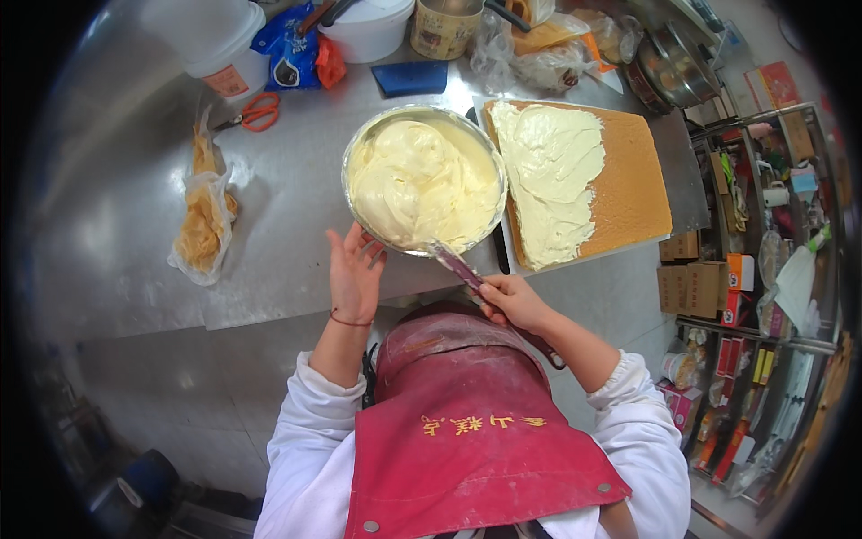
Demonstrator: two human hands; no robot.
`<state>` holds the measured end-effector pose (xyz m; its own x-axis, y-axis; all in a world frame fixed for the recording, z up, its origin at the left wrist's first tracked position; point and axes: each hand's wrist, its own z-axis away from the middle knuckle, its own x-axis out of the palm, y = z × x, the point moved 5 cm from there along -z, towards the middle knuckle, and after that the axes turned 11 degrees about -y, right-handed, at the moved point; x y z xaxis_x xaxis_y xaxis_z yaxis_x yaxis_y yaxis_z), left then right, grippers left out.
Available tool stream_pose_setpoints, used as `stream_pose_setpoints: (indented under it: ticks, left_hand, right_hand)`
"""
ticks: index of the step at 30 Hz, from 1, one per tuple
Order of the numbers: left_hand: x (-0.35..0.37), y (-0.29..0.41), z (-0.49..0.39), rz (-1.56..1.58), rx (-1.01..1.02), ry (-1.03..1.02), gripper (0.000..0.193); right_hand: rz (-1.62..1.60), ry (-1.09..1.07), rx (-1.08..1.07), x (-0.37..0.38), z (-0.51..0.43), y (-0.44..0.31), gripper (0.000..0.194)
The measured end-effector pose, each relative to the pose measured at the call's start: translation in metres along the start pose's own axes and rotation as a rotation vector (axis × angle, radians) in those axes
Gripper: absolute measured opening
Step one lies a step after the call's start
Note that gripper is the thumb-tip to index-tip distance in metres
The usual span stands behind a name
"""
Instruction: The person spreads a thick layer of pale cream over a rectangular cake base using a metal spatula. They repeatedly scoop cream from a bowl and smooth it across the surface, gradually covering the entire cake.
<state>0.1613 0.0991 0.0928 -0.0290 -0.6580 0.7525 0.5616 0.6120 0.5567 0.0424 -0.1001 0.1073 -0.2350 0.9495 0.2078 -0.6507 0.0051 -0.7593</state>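
Observation:
A round metal bowl (346, 176) of pale yellow cream (417, 175) stands on the steel table before me. My left hand (355, 273) is at the bowl's lower left, palm up with its fingers spread, the fingertips close to the rim; whether they touch it I cannot tell. In my right hand (508, 300) is a spatula with a dark red handle (458, 266); its cream-smeared end is at the bowl's near rim. Right of the bowl lies a rectangular sponge cake sheet (630, 178) on a white board. Cream (552, 175) covers its left part, and the right part is bare.
Orange-handled scissors (260, 112) and a crumpled plastic bag (202, 226) lie on the steel table (289, 269) at left. Along the back are white tubs (367, 34), a blue scraper (411, 77), plastic bags (545, 60) and metal pans (673, 67). Shelves (761, 330) stand at right.

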Motion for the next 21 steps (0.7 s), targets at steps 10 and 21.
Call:
stream_pose_setpoints:
  ticks: [10,21]
  left_hand:
    - [-0.028,-0.005,0.005,0.035,-0.091,0.113,0.071]
    - [-0.026,-0.008,0.003,0.034,-0.080,0.077,0.064]
  right_hand:
    - [-0.170,0.015,-0.288,0.002,-0.022,-0.011,0.024]
    - [-0.111,0.225,-0.353,-0.040,0.024,-0.008,0.023]
